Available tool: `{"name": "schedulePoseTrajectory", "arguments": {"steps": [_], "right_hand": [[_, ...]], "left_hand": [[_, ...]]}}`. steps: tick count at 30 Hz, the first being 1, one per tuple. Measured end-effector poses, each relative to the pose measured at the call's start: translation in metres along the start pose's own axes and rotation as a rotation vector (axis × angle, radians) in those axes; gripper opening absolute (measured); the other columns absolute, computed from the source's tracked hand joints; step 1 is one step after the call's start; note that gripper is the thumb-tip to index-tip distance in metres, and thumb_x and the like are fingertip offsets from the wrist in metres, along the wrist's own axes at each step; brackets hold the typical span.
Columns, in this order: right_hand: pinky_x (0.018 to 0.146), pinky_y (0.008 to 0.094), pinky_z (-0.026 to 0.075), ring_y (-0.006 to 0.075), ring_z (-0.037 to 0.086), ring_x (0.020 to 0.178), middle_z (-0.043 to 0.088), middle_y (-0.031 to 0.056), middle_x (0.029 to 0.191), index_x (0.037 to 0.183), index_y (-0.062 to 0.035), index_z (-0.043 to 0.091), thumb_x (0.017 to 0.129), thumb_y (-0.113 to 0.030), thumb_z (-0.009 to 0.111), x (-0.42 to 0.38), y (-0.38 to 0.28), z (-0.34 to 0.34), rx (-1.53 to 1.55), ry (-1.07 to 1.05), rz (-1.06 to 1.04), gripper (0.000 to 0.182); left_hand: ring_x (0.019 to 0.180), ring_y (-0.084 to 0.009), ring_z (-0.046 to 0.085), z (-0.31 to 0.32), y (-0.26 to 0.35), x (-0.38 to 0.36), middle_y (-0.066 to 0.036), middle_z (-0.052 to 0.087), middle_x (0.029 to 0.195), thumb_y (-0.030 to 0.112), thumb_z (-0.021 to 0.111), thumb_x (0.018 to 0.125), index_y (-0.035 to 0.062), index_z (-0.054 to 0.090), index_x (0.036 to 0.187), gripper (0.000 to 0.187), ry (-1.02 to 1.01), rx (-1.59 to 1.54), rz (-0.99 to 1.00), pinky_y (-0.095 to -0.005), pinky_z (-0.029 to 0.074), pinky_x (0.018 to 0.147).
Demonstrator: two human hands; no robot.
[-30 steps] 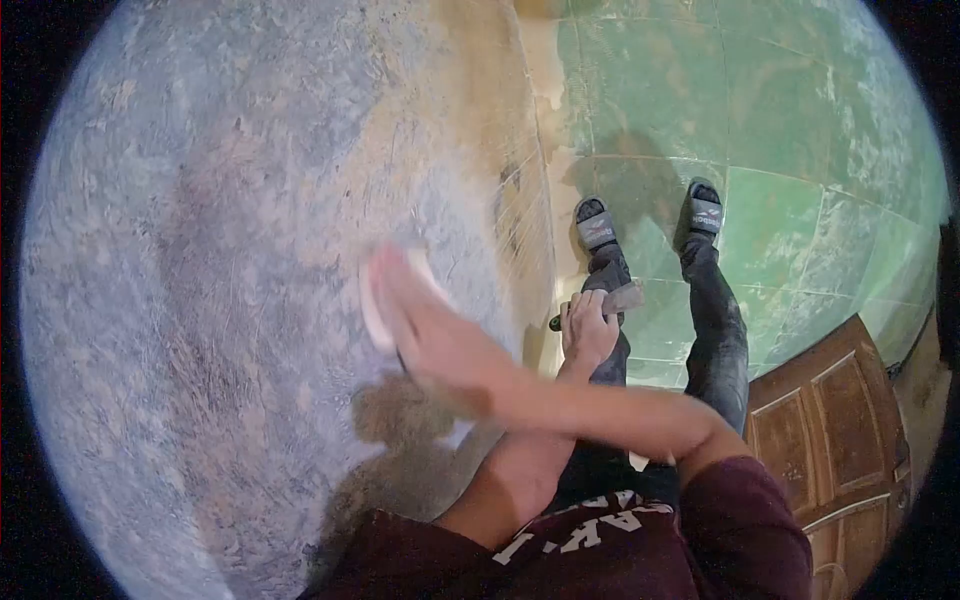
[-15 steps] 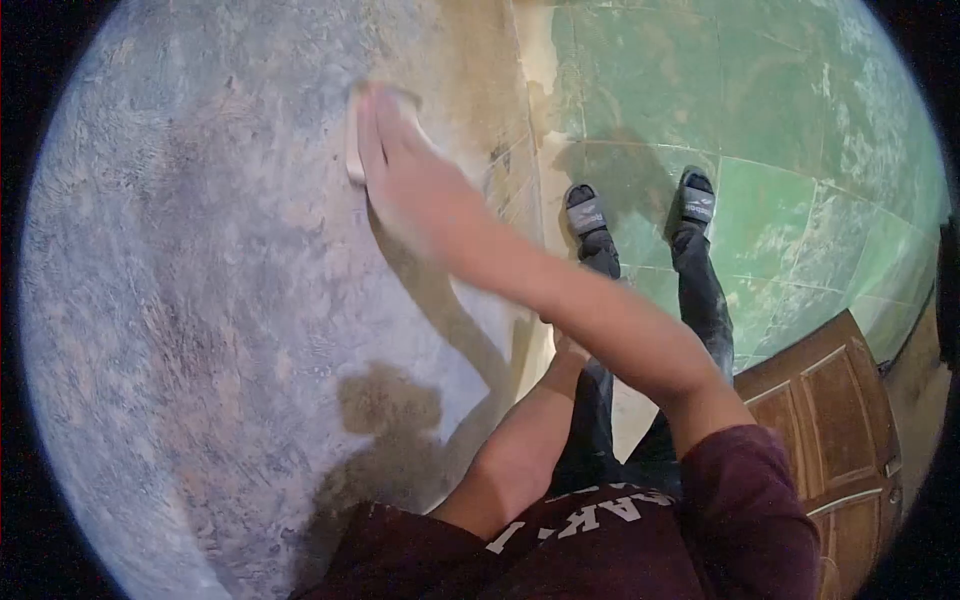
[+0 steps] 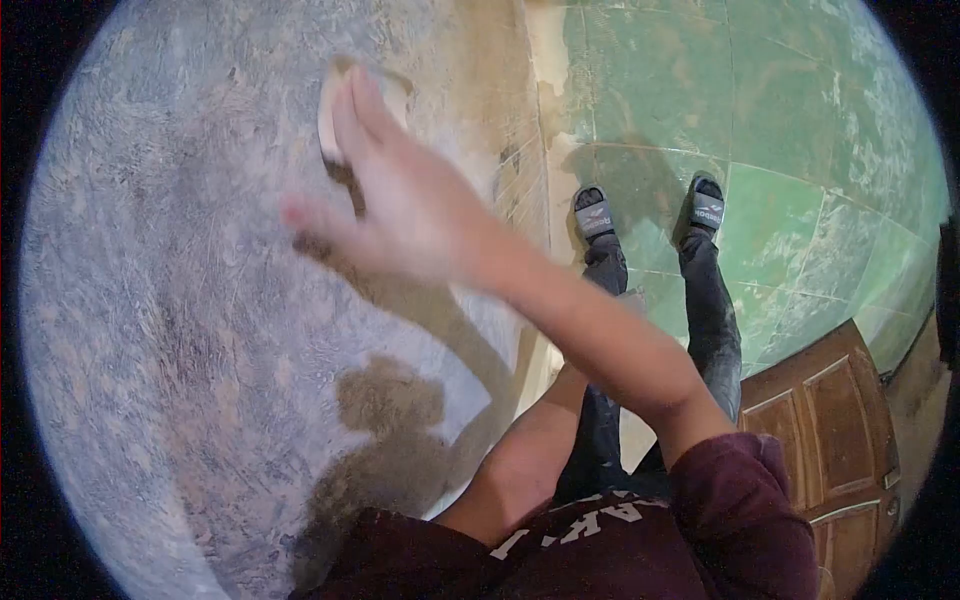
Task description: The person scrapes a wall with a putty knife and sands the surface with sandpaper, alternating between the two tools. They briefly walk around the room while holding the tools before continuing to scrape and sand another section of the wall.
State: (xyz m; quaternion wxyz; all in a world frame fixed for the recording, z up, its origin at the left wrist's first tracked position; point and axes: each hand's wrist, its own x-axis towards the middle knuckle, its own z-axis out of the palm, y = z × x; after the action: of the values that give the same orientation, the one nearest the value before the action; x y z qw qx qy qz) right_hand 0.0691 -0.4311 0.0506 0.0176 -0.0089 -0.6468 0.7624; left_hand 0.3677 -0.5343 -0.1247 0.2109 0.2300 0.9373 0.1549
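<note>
My right hand [image 3: 405, 195] reaches across to the mottled grey-blue wall [image 3: 200, 300]. Its fingers lie over a pale flat pad [image 3: 328, 118] against that surface, while the thumb sticks out apart from it. Motion blurs the hand, and much of the pad is covered by the fingers. My left forearm [image 3: 530, 450] passes low beneath the right forearm, which hides the left hand and its fingers. A small greyish bit [image 3: 632, 298] shows just past the right forearm; what it is I cannot make out.
Green floor tiles [image 3: 650, 80], worn and dusty in places, lie to the right. My feet stand there in grey slide sandals [image 3: 594, 215]. A brown wooden panel door [image 3: 830, 430] is at the lower right. A pale strip [image 3: 553, 100] edges the wall's foot.
My right hand and the pad have shifted slightly up and left along the wall. The thumb now spreads away from the fingers. The left hand has become hidden behind the right forearm.
</note>
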Motion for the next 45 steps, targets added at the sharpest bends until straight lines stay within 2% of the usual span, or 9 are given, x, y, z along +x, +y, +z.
{"name": "schedulePoseTrajectory", "arguments": {"steps": [2,6,11,15,21,28,33,38,45], "right_hand": [[0.122,0.0524,0.02,0.0486,0.014,0.15,0.006,0.0351,0.161,0.156,0.008,0.001,0.085,-0.062,0.068,-0.044,0.003,0.023,-0.08,-0.031,-0.133,0.12],[0.123,0.0524,0.018,0.0489,0.014,0.15,0.007,0.0345,0.162,0.156,0.0071,0.004,0.081,-0.063,0.071,-0.092,-0.009,0.025,-0.032,-0.271,-0.041,0.123],[0.122,0.057,0.015,0.0469,0.015,0.151,0.008,0.0321,0.163,0.157,0.007,0.008,0.076,-0.066,0.074,0.018,0.016,0.003,-0.095,0.122,-0.079,0.126],[0.123,0.0512,0.019,0.0489,0.019,0.149,0.014,0.0328,0.161,0.154,0.0106,0.01,0.081,-0.062,0.071,-0.1,-0.011,0.023,-0.01,-0.228,-0.033,0.12],[0.123,0.0547,0.017,0.0462,0.013,0.151,0.01,0.0307,0.163,0.157,0.0073,0.006,0.084,-0.062,0.068,0.03,0.018,-0.013,-0.211,0.055,-0.01,0.118],[0.12,0.0632,0.011,0.0415,0.016,0.152,0.01,0.0302,0.163,0.159,-0.0016,0.001,0.082,-0.066,0.069,-0.089,-0.007,0.031,0.06,-0.068,-0.062,0.122],[0.12,0.0643,0.01,0.0419,0.015,0.152,0.009,0.0296,0.164,0.159,-0.0011,0.003,0.078,-0.066,0.073,0.026,0.034,-0.008,-0.165,0.103,-0.047,0.125],[0.122,0.0588,0.013,0.0413,0.019,0.151,0.015,0.0304,0.162,0.157,0.0045,0.006,0.08,-0.065,0.07,-0.069,0.003,0.016,0.01,-0.153,0.021,0.122],[0.122,0.0581,0.011,0.039,0.02,0.152,0.018,0.0281,0.163,0.159,0.0003,0.01,0.079,-0.068,0.07,-0.015,0.012,-0.001,-0.113,0.115,0.017,0.121]], "left_hand": [[0.106,-0.0302,0.058,-0.028,0.016,0.026,-0.012,0.065,0.105,0.02,0.062,0.087,0.0078,0.064,0.111,0.027,-0.309,-0.106,-0.339,-0.0451,0.042,0.093],[0.105,-0.0303,0.058,-0.034,0.015,0.036,-0.012,0.065,0.105,0.02,0.063,0.085,0.0079,0.063,0.111,0.029,-0.312,-0.117,-0.295,-0.0447,0.041,0.094],[0.106,-0.0297,0.058,-0.034,0.018,0.038,-0.012,0.065,0.104,0.019,0.063,0.083,0.008,0.064,0.109,0.028,-0.308,-0.08,-0.247,-0.0438,0.04,0.095],[0.103,-0.0289,0.057,-0.03,0.015,0.045,-0.012,0.064,0.099,0.019,0.064,0.083,0.0079,0.063,0.103,0.023,-0.271,-0.091,-0.244,-0.0441,0.041,0.092],[0.102,-0.03,0.059,-0.024,0.008,0.039,-0.011,0.065,0.1,0.021,0.062,0.087,0.0082,0.064,0.107,0.023,-0.196,0.006,-0.043,-0.0437,0.04,0.094],[0.103,-0.031,0.058,-0.036,0.012,0.055,-0.011,0.065,0.1,0.02,0.063,0.087,0.0076,0.065,0.105,0.022,-0.271,-0.091,-0.238,-0.0452,0.041,0.092],[0.104,-0.0302,0.058,-0.017,-0.01,0.038,-0.012,0.065,0.101,0.019,0.062,0.086,0.0062,0.064,0.107,0.025,-0.136,-0.083,-0.098,-0.0446,0.042,0.092],[0.104,-0.0301,0.058,-0.035,0.003,0.065,-0.012,0.065,0.102,0.019,0.065,0.084,0.0059,0.065,0.107,0.027,-0.284,-0.093,-0.258,-0.0443,0.041,0.093],[0.104,-0.0298,0.057,-0.032,0.011,0.063,-0.011,0.063,0.099,0.017,0.063,0.085,0.0076,0.063,0.103,0.02,-0.275,-0.095,-0.285,-0.045,0.04,0.092]]}}
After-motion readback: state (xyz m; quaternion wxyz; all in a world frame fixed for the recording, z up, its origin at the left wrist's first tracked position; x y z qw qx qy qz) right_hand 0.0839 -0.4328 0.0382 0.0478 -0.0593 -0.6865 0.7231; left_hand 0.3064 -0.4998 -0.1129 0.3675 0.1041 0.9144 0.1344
